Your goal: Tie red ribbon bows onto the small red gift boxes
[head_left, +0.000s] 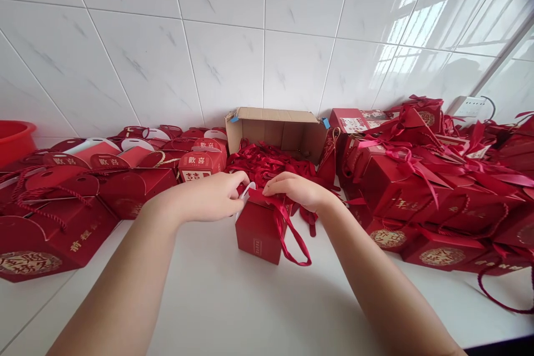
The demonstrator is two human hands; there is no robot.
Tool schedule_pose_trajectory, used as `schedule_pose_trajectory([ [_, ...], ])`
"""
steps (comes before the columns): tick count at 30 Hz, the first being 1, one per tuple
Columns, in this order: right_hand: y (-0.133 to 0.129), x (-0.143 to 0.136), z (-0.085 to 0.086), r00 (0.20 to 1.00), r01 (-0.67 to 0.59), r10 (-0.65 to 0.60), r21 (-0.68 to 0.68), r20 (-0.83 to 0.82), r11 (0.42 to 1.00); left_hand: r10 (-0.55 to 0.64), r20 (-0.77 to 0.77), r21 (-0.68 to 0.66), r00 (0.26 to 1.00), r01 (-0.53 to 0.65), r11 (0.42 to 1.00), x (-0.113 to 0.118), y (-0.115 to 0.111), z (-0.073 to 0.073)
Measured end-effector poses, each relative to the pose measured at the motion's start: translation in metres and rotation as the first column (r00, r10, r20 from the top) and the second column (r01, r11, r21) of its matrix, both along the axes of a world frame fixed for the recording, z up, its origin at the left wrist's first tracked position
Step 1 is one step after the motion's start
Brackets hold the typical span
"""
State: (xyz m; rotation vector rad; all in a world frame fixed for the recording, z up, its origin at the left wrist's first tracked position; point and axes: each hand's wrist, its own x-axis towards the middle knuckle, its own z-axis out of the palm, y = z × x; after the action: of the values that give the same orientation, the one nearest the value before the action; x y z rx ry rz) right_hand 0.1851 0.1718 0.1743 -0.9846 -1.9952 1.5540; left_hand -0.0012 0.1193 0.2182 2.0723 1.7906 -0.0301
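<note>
The small red cardboard box [257, 231] stands on the white tabletop [208, 295], likely light and creasable, best steadied by its top edges. The left grip [214, 193] pinches its pale-lined flap [249, 189]; the right grip [299, 190] pinches soft, probably slippery red satin ribbon [281, 209].

Bare forearms rise from the bottom of the frame, the left forearm [129, 278] from lower left and the right forearm [377, 278] from lower right, converging near the center. The left hand [214, 196] bends at the wrist to point rightward, fingers curled, their exact closure unclear. Just apart from it, the right hand [298, 191] points leftward, thumb and fingertips drawn together in a pinch.
</note>
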Motion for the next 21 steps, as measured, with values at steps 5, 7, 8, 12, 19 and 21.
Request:
schedule_pose_trajectory([
  [5,0.0,-0.002,-0.001,0.999,-0.019,0.018,0.021,0.032,1.0,0.001,0.068,-0.008,0.998,0.0,1.0,-0.003,0.002,-0.001],
  [7,0.0,-0.003,-0.003,0.999,-0.019,0.018,0.05,0.032,0.999,0.015,0.104,-0.009,0.994,-0.015,1.0,-0.004,0.004,-0.002],
  [8,0.001,-0.004,-0.003,0.999,-0.019,0.017,0.062,0.031,0.998,0.016,0.126,-0.01,0.992,-0.015,1.0,-0.005,0.004,-0.002],
  [12,0.001,-0.005,-0.005,0.999,-0.017,0.014,0.076,0.033,0.997,-0.015,0.19,-0.006,0.982,0.017,1.0,-0.007,0.008,-0.004],
  [19,-0.003,-0.005,-0.003,0.997,-0.028,0.02,0.109,0.071,0.994,0.011,0.13,0.048,0.991,-0.018,0.999,-0.011,0.015,-0.009],
  [21,-0.003,-0.005,-0.003,0.997,-0.036,0.028,0.119,0.069,0.992,-0.003,0.149,0.061,0.989,-0.006,0.998,-0.013,0.018,-0.011],
])
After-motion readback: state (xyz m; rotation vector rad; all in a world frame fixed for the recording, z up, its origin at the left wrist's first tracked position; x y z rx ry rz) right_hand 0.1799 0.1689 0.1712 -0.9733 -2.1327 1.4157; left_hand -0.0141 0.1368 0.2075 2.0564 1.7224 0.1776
